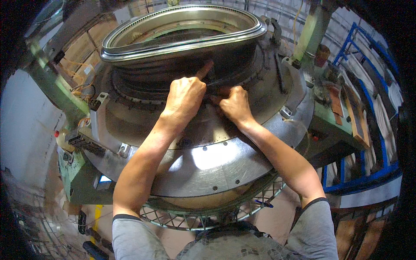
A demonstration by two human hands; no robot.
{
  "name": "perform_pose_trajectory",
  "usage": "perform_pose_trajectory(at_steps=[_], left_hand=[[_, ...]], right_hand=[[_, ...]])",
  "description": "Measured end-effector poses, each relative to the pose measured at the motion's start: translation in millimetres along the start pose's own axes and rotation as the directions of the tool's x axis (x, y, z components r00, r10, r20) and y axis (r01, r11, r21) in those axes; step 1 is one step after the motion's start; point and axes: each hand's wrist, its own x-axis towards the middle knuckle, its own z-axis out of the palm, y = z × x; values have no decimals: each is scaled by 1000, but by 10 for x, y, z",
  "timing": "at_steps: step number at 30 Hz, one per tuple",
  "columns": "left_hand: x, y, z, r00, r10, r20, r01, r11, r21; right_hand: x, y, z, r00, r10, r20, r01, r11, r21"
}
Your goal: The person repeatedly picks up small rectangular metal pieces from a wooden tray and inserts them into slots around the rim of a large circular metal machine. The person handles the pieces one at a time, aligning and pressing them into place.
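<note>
My left hand (pixel 185 96) is closed in a fist, knuckles up, over the dark metal surface of a large round machine. A short reddish-brown stick (pixel 205 69) pokes out beyond the fist toward the dark wall of the raised ring; its other end is hidden in my grip. Close by on the right, my right hand (pixel 235 105) is also closed, low against the base of that wall. What its fingers hold, if anything, is hidden. The raised ring (pixel 186 54) has a shiny, grooved metal rim and a dark, ribbed side.
A broad polished metal ring (pixel 195 184) curves around the near side, with small brackets (pixel 124 150) on it. Green posts (pixel 60 89) stand left and right. A dark bar (pixel 280 73) lies at the right. Beyond stands a blue rack (pixel 366 184) holding pale cloth-like material.
</note>
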Motion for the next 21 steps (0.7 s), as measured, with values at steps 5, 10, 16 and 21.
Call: perform_pose_trajectory(at_steps=[5, 10, 16, 21], left_hand=[[-19, -25, -7, 1000, 5, 7, -6, 1000, 22], [-9, 3, 65, 1000, 22, 17, -21, 999, -50], [45, -82, 29, 1000, 1, -1, -1, 999, -33], [6, -21, 47, 997, 19, 80, -7, 989, -151]], right_hand=[[-31, -21, 45, 993, -112, -28, 107, 983, -148], [-166, -47, -96, 993, -79, 85, 91, 984, -153], [4, -195, -36, 990, -37, -133, 14, 985, -169], [-139, -85, -119, 994, 48, 99, -27, 980, -197]])
